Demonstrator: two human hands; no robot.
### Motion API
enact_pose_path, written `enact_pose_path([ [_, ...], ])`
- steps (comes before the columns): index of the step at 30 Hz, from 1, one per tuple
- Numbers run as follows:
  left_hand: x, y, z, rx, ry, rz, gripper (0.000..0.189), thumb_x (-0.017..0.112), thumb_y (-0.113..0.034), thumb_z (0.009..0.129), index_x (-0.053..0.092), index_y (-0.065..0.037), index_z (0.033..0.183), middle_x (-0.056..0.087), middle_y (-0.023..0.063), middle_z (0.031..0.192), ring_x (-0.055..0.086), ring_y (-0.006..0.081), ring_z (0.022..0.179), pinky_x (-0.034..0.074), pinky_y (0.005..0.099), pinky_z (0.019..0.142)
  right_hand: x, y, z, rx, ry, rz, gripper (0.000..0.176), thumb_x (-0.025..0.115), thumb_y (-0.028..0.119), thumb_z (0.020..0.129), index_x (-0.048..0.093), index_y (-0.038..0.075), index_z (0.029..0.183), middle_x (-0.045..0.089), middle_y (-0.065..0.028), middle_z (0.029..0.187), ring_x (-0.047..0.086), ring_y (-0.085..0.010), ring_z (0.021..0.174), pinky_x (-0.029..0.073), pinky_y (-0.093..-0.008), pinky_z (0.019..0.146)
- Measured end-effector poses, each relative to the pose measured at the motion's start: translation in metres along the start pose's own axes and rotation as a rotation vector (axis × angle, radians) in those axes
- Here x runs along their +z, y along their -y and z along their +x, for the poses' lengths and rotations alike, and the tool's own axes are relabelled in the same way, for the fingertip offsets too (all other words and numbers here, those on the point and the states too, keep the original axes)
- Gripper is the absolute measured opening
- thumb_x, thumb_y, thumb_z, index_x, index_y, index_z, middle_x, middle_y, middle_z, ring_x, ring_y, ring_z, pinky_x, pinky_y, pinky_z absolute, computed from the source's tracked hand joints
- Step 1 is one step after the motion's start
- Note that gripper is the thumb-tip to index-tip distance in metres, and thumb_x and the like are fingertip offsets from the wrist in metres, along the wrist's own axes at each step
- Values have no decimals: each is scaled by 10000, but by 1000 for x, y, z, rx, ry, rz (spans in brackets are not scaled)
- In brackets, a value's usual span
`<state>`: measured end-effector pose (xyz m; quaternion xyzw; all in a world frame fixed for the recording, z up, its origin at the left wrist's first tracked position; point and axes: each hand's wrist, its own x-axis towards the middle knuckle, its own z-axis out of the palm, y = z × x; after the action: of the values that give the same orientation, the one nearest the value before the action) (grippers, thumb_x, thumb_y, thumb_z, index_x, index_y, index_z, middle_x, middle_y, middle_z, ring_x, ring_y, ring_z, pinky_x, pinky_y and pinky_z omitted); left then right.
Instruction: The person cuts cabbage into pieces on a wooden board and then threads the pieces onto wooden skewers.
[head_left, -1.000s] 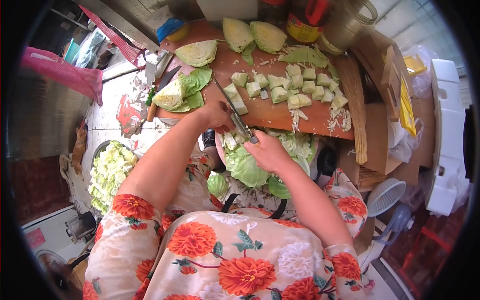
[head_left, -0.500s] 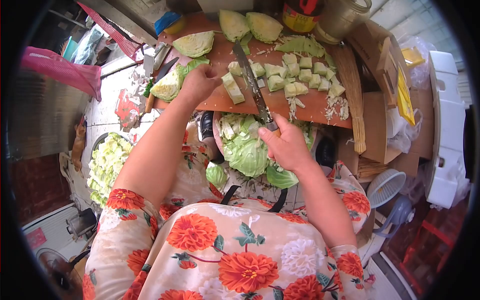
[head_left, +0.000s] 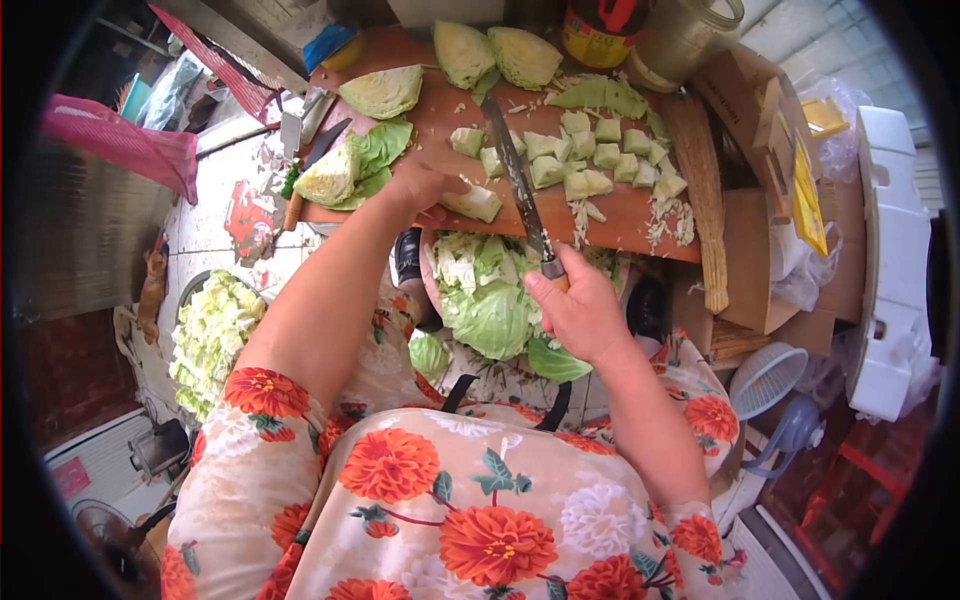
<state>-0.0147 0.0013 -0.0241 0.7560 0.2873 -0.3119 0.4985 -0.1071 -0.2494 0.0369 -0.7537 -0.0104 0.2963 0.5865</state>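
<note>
My right hand (head_left: 580, 303) is closed round the handle of a long knife (head_left: 519, 180), whose blade points away across the orange-brown board (head_left: 425, 110). At the board's near edge, my left hand (head_left: 425, 190) has its fingers round one end of a long pale cabbage core piece (head_left: 472, 203). Cut core chunks (head_left: 548, 170) lie to the right of the blade, and a few lie to its left. Beside my left wrist is a cabbage wedge (head_left: 328, 174) with loose green leaves (head_left: 382, 148). More wedges (head_left: 525, 56) rest along the far side.
Below the board stands a basin of cabbage (head_left: 487, 312). A tub of cut leaves (head_left: 217, 325) is on the floor at left. Another knife (head_left: 318, 155) lies at the board's left. A straw brush (head_left: 703, 200), jar (head_left: 690, 38) and cardboard box (head_left: 735, 240) are at right.
My left hand has moved from the leaves at left towards the core piece and taken hold of it. The core piece now lies more slanted, and the knife has shifted slightly nearer me.
</note>
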Motion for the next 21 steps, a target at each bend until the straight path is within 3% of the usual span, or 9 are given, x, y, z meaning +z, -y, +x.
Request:
enact_pose_path([
  [1,3,2,-2,2,25,24,531,747,-287,731,537,18,1110,613,161,927,635,234,649,552,334,543,1,-5,0,-21,14,-49,492,592,263,864,466,-16,1249,605,-97,761,577,-172,645,473,-304,632],
  [5,21,12,-7,-92,47,-87,527,732,-314,757,534,35,1099,599,198,889,649,265,653,561,354,570,9,-15,-5,67,33,-131,493,585,294,855,479,12,1244,635,-163,838,621,-280,777,480,-346,732],
  [6,25,14,-7,-88,46,-85,527,732,-314,757,534,35,1099,599,198,889,649,265,653,561,354,570,13,-20,-6,63,30,-131,493,585,294,855,479,12,1244,635,-163,838,621,-280,777,480,-346,732],
  [8,32,19,-7,-158,64,-167,519,724,-299,776,544,73,1091,581,167,836,613,265,600,548,366,549,20,-37,-7,29,-4,-124,482,596,238,879,451,-7,1268,515,-2,614,494,-87,479,409,-251,458],
  [15,44,11,-24,-37,25,-22,438,689,-317,810,612,84,968,631,185,835,648,250,616,541,338,493,22,-45,-12,60,-5,-253,464,580,228,880,453,-12,1255,562,-45,637,522,-123,489,429,-283,480],
  [18,49,17,-16,-10,19,41,409,660,-321,833,635,78,920,653,166,788,659,221,594,532,319,462,17,-45,-13,-90,-39,-393,450,572,235,877,463,-21,1231,589,-85,674,544,-159,506,444,-309,509],
  [21,51,17,-13,21,34,162,393,621,-330,862,651,59,907,652,136,691,662,191,578,531,308,462,10,-30,-11,52,55,-378,438,564,246,874,477,-27,1205,604,-115,715,577,-204,570,462,-333,570],
])
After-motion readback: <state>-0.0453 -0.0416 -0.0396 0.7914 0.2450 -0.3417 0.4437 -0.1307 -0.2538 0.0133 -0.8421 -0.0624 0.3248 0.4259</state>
